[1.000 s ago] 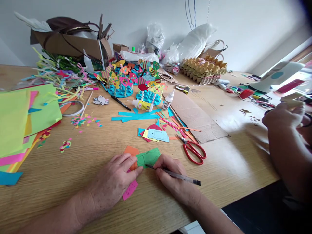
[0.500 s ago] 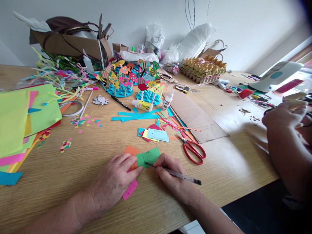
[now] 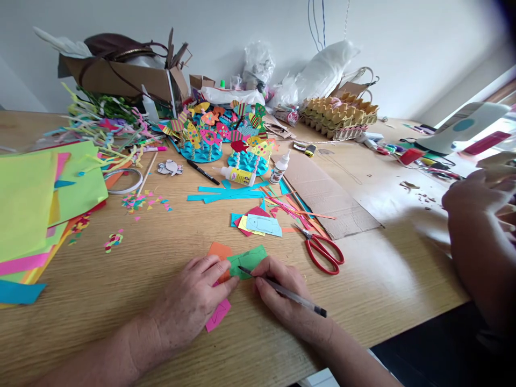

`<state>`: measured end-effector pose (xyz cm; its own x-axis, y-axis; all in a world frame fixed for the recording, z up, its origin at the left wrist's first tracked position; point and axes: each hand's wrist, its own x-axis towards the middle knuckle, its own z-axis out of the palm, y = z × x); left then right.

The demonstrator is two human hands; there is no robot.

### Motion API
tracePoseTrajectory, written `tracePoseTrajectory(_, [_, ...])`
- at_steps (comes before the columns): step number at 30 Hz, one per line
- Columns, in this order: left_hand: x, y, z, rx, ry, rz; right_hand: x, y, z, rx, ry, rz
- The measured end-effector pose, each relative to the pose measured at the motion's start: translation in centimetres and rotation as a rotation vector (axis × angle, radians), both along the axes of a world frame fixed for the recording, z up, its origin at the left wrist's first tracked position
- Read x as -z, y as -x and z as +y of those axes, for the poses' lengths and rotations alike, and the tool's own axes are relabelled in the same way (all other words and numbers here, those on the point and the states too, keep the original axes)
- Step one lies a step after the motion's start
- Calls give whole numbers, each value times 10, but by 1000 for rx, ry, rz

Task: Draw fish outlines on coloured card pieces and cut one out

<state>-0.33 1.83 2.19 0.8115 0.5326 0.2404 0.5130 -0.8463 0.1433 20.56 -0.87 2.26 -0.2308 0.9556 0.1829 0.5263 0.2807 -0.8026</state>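
A small piece of green paper with dark drawn lines lies on the table in front of me. My left hand presses it down with fingers laid flat, also covering parts of an orange paper piece and a pink paper piece. In my right hand is a pen with a clear barrel and black end, its tip on the green paper. Beyond my hands sits a small stack of cut papers, a light blue piece with a drawn outline on top.
Red-handled scissors lie right of my hands, beside a cardboard sheet. Glue bottles and paper fish on blue bases stand farther back. Coloured sheets are piled at left. Another person's arm reaches in at right.
The pen has tilted and its tip shifted slightly on the green paper. The whole view has moved a little. At right, the other person's hands have moved slightly.
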Motion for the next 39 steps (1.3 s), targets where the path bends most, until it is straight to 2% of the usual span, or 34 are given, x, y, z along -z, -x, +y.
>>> tracePoseTrajectory(11, [0,-1,0,-2,-12,-20,-2,1,0,1,13,-1])
tracePoseTrajectory(20, [-2,0,2,15,34,-91,-3,2,0,-56,-5,28])
tracePoseTrajectory(26, [-1,1,2,15,21,-87,-1,3,0,30,-16,-24])
tracePoseTrajectory(39, [-1,0,1,13,-12,-71,-1,3,2,11,-8,-52])
